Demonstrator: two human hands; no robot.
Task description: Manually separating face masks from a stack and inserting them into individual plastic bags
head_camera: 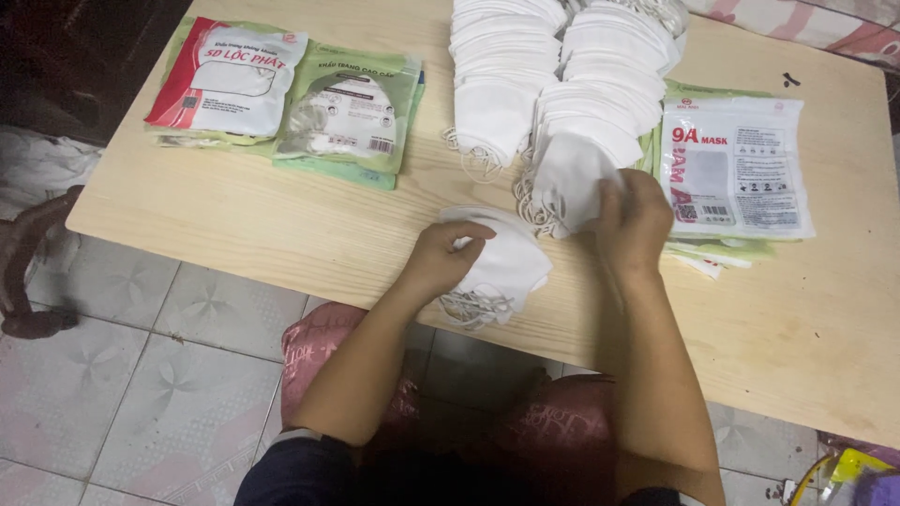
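Head view: left hand [441, 258] grip holds small stack of white masks [502, 267] at desk [281, 225] front edge; right hand [633, 220] pinching next mask [567, 178] off fanned row. Likely mid-count; next: lay it squarely on stack.

Two hands were at work, left hand [441, 258] and right hand [636, 220]; two long rows of white masks [581, 75] lay beside three stacks of packets [736, 164]
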